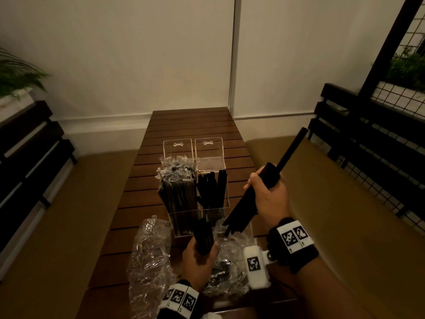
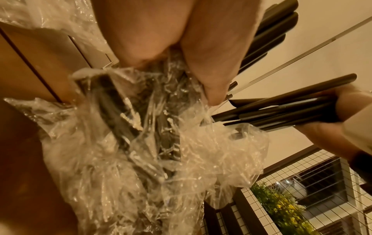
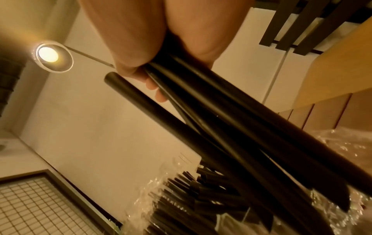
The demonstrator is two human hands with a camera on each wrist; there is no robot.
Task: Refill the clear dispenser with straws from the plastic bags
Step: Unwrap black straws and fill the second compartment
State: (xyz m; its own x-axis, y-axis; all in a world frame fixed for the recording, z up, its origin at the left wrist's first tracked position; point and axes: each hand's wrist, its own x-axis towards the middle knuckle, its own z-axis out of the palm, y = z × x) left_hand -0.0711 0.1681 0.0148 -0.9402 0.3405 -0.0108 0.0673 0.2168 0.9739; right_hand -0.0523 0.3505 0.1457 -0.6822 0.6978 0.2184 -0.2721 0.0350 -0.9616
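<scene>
The clear dispenser (image 1: pixel 209 155) stands mid-table with both lids raised. Its left bay is packed with wrapped straws (image 1: pixel 177 187); the right bay holds a few bare black straws (image 1: pixel 212 189). My right hand (image 1: pixel 266 194) grips a slanted bundle of black straws (image 1: pixel 243 210) just right of the dispenser, tips pointing down-left, and one straw (image 1: pixel 292 148) sticks out far above the fist. In the right wrist view the same bundle (image 3: pixel 221 119) runs from the fist (image 3: pixel 161 39). My left hand (image 1: pixel 200 254) holds a short upright bundle (image 1: pixel 203 236) above a crumpled plastic bag (image 1: pixel 230 270), which also shows in the left wrist view (image 2: pixel 141 151).
A second crumpled clear bag (image 1: pixel 147 256) lies at the near left of the slatted wooden table (image 1: pixel 190 125). Cushioned benches (image 1: pixel 322 192) with dark slatted backs flank the table. A wire grid panel (image 1: pixel 414 104) and plants stand at the right, a wall behind.
</scene>
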